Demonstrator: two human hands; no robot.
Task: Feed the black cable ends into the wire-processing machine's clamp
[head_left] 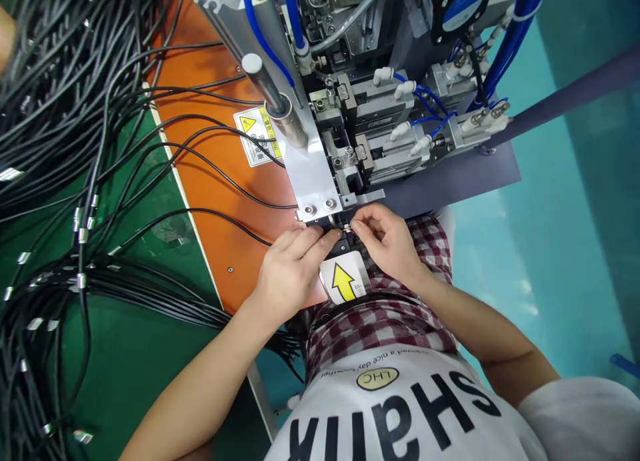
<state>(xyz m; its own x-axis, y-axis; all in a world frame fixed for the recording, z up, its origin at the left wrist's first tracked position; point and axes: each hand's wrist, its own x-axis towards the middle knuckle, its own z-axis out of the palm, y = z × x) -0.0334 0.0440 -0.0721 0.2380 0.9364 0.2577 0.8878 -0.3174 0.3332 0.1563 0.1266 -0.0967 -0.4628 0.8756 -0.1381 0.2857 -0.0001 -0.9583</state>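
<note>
My left hand [293,264] lies on the orange plate [220,201], its fingers closed on the end of a thin black cable [220,214] at the machine's front slot. My right hand [387,237] pinches a small metal connector [347,227] at that same slot, just under the grey steel bracket [315,174]. The two hands almost touch. A white label with a yellow arrow [344,281] sits right below them.
A machine [380,114] with pneumatic cylinders and blue hoses fills the top centre. Several black cables with metal ends [60,181] pile over the green mat at left. A yellow warning sticker [257,137] lies on the orange plate. Teal floor is at right.
</note>
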